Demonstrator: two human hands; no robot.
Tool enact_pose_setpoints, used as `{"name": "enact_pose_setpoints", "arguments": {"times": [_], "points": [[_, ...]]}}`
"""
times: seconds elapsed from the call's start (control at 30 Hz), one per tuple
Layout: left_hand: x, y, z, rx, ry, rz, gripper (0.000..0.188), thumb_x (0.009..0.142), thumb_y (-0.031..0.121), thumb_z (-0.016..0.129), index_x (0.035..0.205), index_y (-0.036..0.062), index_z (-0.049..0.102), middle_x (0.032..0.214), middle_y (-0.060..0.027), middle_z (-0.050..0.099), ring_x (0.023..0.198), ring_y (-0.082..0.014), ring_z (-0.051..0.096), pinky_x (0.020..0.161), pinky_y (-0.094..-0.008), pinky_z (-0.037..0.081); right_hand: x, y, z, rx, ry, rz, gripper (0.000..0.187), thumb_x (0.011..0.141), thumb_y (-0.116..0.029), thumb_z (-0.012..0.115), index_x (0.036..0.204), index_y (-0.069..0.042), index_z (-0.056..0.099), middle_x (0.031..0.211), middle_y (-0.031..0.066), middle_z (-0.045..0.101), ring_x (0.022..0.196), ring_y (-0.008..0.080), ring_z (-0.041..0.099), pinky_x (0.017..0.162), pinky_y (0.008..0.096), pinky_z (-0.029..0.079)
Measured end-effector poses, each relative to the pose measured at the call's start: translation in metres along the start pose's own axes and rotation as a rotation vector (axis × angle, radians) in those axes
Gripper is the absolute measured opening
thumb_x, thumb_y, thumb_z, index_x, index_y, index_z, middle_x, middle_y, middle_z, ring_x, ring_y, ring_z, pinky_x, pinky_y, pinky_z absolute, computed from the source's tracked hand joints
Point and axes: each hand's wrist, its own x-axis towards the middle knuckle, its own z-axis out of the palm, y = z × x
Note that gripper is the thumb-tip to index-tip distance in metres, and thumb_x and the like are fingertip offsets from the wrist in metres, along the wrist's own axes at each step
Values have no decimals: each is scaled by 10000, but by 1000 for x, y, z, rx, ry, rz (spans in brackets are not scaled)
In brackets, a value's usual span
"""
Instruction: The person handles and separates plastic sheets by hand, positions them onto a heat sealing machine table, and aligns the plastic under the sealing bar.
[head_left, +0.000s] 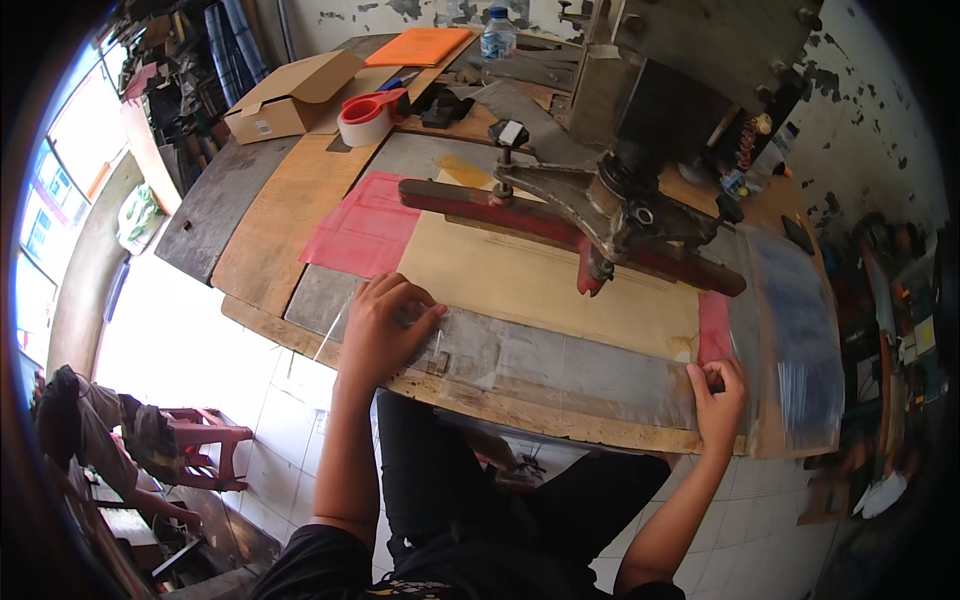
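Between my hands a clear plastic sheet [560, 368] lies spread along the near side of the worktable, its outline hard to follow where it is see-through. My left hand [385, 325] is closed in a pinch at the sheet's left end. At its right end, my right hand [718, 400] pinches the corner between thumb and fingers. Just beyond lies a pale yellow sheet [540, 283], with a red sheet [362, 228] showing out on both sides. Above these stands a machine's long red metal bar [500, 208], whose gap to the sheets I cannot judge.
A stack of clear plastic bags [800, 350] rests on the right. Farther back are a cardboard box [292, 100], a tape roll in a red dispenser [366, 122], an orange folder [420, 46] and a water bottle [497, 38]. The heavy press head [700, 60] rises behind the bar.
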Motion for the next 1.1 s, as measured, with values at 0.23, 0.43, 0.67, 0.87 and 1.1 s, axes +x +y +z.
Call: {"name": "enact_pose_setpoints", "arguments": {"times": [0.23, 0.43, 0.67, 0.87, 1.1], "points": [[-8, -1, -8, 36, 14, 74, 163, 854, 171, 833, 835, 84, 697, 789, -45, 670, 795, -242, 644, 855, -390, 471, -2, 3, -12, -13, -76, -72, 268, 851, -109, 841, 802, -9, 598, 769, 86, 538, 749, 261, 514, 714, 396, 428], [-29, 22, -47, -89, -101, 91, 159, 859, 192, 855, 840, 113, 718, 752, 1, 652, 727, -189, 583, 791, -361, 419, -21, -14, -74, 16, -213, -25, 319, 872, -152, 841, 824, 10, 571, 781, 95, 522, 750, 261, 540, 719, 361, 435], [-70, 22, -87, -177, -155, 220, 236, 813, 267, 908, 804, 136, 712, 662, 35, 568, 670, -166, 536, 736, -342, 365, -43, -24, -137, -8, -343, -100, 454, 878, -310, 869, 825, 15, 556, 749, 86, 532, 701, 220, 521, 674, 334, 422], [-88, 19, -97, -405, -301, 34, 241, 910, 261, 836, 807, 120, 670, 779, 23, 674, 755, -181, 607, 828, -366, 389, -57, -37, -171, 98, -249, -37, 556, 840, -441, 899, 761, -3, 566, 672, 31, 526, 572, 127, 450, 542, 288, 317], [-98, 8, -130, -793, -372, 96, 260, 946, 297, 785, 787, 131, 663, 747, 4, 745, 759, -159, 626, 812, -340, 377, -54, -25, -214, 172, -230, -284, 673, 722, -641, 881, 650, -54, 559, 558, -9, 441, 514, 111, 405, 529, 293, 259]]}}
